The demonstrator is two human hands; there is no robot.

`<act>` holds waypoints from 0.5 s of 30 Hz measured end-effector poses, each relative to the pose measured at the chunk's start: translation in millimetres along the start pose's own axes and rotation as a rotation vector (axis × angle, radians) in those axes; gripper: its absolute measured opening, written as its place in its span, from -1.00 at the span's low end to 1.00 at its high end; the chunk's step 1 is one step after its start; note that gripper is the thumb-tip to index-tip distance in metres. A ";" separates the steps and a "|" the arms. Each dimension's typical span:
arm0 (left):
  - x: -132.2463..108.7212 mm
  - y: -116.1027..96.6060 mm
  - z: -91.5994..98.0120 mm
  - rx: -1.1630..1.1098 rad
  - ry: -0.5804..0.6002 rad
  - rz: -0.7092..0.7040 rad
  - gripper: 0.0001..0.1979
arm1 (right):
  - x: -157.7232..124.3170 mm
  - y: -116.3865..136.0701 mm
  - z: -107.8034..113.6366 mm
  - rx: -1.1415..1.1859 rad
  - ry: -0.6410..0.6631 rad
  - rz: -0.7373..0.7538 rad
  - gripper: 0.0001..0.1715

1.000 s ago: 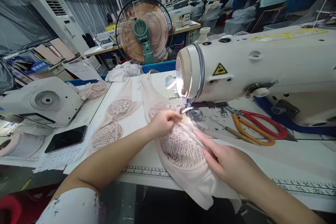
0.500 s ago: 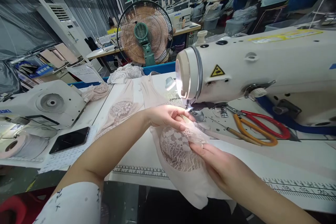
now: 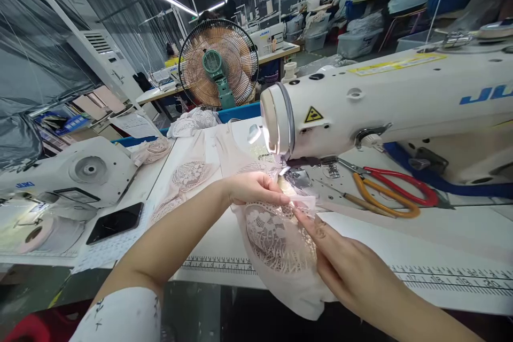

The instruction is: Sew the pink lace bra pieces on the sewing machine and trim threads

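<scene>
The left hand (image 3: 256, 188) pinched a pale lace garment (image 3: 270, 238) between thumb and fingers; the right hand (image 3: 344, 254), fingers close together, held its edge. The garment lay just before the sewing machine (image 3: 340, 112), overhanging the front of the worktop (image 3: 441, 235), with red-handled scissors (image 3: 432, 196) to the right

White table (image 3: 465, 235) bears red-handled scissors (image 3: 433, 196), pale lace garments (image 3: 272, 235).

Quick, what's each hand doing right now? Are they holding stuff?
Left hand: closed, pinching the bra near its top edge.
Right hand: closed, holding the same bra by its side.
</scene>
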State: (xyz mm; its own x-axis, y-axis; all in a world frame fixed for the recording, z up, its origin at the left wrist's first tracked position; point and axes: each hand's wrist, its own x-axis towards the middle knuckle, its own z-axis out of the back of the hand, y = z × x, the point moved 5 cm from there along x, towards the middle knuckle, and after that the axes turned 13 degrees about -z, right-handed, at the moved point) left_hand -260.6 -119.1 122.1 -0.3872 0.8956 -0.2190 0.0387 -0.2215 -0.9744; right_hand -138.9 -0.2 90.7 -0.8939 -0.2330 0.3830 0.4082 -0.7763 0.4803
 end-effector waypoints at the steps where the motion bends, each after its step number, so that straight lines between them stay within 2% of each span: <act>1: 0.2 0.1 -2.2 -0.022 0.006 -0.008 -0.59 | -0.6 -0.1 -0.4 0.005 0.006 0.002 -0.13; 5: 0.1 6.3 -6.9 -0.149 -0.037 -0.029 -0.70 | -2.1 -3.7 -1.5 0.019 0.032 -0.009 -0.09; 10: 2.7 22.6 -1.5 -0.263 -0.277 -0.119 -0.58 | -1.9 -15.4 -5.9 0.057 0.140 -0.105 -0.13; 13: 3.9 34.8 2.9 -0.298 -0.429 -0.148 -0.56 | -0.9 -25.3 -10.6 0.137 0.240 -0.225 -0.24; 15: 4.5 40.1 4.3 -0.316 -0.485 -0.190 -0.60 | -0.4 -30.9 -14.8 0.189 0.321 -0.314 -0.29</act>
State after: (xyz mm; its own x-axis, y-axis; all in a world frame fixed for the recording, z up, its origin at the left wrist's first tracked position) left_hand -264.7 -125.5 82.3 -0.7869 0.6138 -0.0640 0.1709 0.1170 -0.9783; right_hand -153.9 15.2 64.0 -0.9792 -0.1965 -0.0514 0.1098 -0.7246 0.6803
